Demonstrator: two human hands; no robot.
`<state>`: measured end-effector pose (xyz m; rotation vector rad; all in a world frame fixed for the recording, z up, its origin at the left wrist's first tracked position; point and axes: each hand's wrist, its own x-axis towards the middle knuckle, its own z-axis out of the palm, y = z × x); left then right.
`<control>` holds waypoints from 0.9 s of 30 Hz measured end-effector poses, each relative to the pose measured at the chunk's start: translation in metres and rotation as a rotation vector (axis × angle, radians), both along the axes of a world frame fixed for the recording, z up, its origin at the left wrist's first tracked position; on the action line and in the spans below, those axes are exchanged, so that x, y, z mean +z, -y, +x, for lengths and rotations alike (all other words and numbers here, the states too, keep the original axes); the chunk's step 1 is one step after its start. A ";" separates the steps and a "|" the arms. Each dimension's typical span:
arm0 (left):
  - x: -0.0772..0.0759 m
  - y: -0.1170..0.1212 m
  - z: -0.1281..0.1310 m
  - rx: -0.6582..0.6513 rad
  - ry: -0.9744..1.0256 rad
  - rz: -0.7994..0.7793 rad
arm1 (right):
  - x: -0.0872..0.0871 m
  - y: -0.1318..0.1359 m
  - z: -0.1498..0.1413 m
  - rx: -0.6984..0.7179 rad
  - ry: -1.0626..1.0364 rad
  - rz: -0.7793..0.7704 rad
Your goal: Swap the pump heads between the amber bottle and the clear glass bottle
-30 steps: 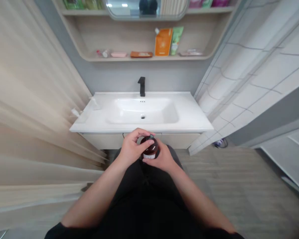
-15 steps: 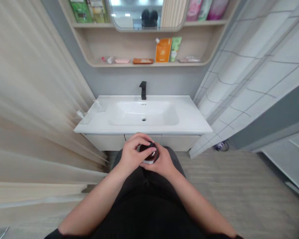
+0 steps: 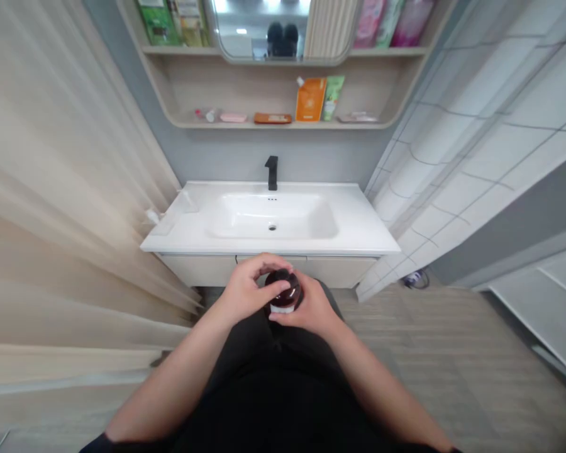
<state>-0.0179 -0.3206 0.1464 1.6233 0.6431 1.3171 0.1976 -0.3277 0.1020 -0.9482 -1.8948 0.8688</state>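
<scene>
Dark brown bottle (image 3: 283, 294) is between both hands, before the sink (image 3: 283, 217) | left hand (image 3: 249, 290) pinches its top; grip of right hand (image 3: 310, 306) is closed around its side | white bench (image 3: 365, 223), black tap (image 3: 272, 173) | shelf (image 3: 183, 124) above, curtain (image 3: 75, 189) at left, grey floor (image 3: 462, 352)

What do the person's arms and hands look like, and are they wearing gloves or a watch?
No gloves: the left hand and right hand are bare. No watch or bracelet shows on either wrist. The plain black cloth sleeves are short, leaving both forearms uncovered.
</scene>
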 end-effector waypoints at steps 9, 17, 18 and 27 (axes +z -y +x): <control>-0.003 -0.006 -0.018 -0.138 0.021 -0.056 | 0.005 0.000 0.002 0.051 0.013 -0.033; -0.006 -0.005 -0.016 -0.139 0.090 -0.074 | 0.008 -0.001 0.004 0.062 0.039 -0.049; -0.006 -0.005 -0.015 -0.106 0.070 -0.068 | 0.008 -0.001 0.004 0.066 0.035 -0.063; -0.009 -0.001 -0.014 -0.043 0.063 -0.099 | 0.008 -0.003 0.002 0.081 0.040 -0.072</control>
